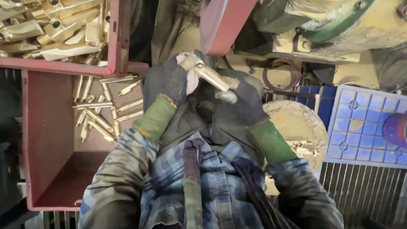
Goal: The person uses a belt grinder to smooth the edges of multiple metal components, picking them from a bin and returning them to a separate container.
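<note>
Both gloved hands are holding one brass fitting [209,75] at chest height: left hand [167,81] closing its grip on the head end, right hand [244,99] clamping the stem, likely for steadying. More brass pieces [100,110] are lying in the red crate [44,130] at nine o'clock.

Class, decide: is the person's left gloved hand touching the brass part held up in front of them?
Touching. The head view shows the left hand wrapped around one end of the brass part, with the right hand gripping the other end.
</note>
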